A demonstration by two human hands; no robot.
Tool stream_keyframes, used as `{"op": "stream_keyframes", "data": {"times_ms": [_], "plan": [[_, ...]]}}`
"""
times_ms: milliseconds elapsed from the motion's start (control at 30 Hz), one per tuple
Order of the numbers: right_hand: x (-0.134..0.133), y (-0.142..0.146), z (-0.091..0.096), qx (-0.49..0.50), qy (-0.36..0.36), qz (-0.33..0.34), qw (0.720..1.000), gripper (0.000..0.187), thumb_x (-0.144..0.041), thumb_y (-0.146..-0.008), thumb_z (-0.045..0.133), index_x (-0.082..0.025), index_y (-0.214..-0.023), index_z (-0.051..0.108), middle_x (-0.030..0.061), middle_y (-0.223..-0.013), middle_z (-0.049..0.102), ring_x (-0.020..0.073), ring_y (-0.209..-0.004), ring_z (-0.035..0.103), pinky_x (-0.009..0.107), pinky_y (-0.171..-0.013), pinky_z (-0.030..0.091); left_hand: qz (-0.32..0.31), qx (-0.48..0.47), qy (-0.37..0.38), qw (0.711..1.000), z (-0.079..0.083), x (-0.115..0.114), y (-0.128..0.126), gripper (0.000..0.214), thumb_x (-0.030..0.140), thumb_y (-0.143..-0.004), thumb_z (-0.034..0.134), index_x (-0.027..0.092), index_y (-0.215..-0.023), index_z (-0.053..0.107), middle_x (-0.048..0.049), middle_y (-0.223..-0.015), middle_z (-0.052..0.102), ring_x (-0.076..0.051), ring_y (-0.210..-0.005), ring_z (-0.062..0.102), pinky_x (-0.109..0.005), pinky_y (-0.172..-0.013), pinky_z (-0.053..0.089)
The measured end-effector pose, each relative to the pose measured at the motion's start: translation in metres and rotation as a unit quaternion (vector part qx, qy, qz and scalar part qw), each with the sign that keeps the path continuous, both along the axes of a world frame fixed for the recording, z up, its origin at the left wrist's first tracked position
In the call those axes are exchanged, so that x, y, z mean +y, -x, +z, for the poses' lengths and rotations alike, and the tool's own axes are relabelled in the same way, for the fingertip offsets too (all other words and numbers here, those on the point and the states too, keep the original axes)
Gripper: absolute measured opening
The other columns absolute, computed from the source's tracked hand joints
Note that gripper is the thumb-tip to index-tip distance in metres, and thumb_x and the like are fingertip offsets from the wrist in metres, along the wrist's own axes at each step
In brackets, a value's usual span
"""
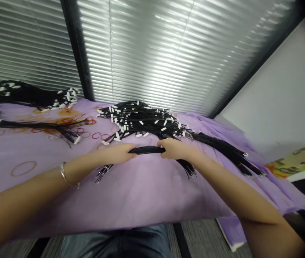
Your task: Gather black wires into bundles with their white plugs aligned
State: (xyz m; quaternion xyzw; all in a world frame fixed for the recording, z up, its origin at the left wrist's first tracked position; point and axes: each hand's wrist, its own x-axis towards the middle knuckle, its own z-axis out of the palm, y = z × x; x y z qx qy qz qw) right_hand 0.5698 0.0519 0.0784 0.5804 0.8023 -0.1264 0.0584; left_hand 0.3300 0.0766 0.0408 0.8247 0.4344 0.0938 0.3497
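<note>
Both my hands grip one bundle of black wires [147,150] lying across a purple cloth [147,193]. My left hand [117,153] is closed round the bundle's left part, and loose wire ends fan out below it. My right hand [174,148] is closed round the right part, with more ends spreading past the wrist. A silver bracelet [65,175] sits on my left wrist. Just behind my hands lies a big heap of black wires with white connectors [141,120].
Another long wire bundle [222,147] stretches to the right edge of the cloth. More wire heaps [34,94] and a flat bundle [39,126] lie at the left, among several loose rubber bands [23,168]. Window blinds [168,53] stand behind; a colourful mat [298,161] is at right.
</note>
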Motion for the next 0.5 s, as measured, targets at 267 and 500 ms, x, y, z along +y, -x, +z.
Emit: {"op": "stream_keyframes", "data": {"times_ms": [267, 500], "plan": [[0.004, -0.019, -0.026, -0.009, -0.04, -0.032, 0.999, 0.021, -0.01, -0.08, 0.059, -0.016, -0.098, 0.068, 0.0075, -0.094, 0.071, 0.0192, -0.083, 0.065, 0.024, -0.064, 0.038, 0.047, 0.111, -0.088, 0.989, -0.011, 0.0, 0.013, 0.024, 0.041, -0.078, 0.067, 0.019, -0.088, 0.067, -0.0079, -0.08, 0.068, -0.026, -0.074, 0.061, -0.033, -0.068, 0.041], [-0.015, -0.036, -0.033, -0.01, -0.055, -0.048, 0.997, 0.038, -0.025, -0.086, 0.066, -0.016, -0.123, 0.061, 0.0096, -0.116, 0.067, 0.0245, -0.101, 0.064, 0.03, -0.079, 0.044, 0.144, 0.135, -0.141, 0.97, 0.003, -0.004, 0.085, 0.036, 0.043, -0.096, 0.042, 0.015, -0.109, 0.061, -0.007, -0.096, 0.069, -0.022, -0.084, 0.061, -0.029, -0.074, 0.041]]}}
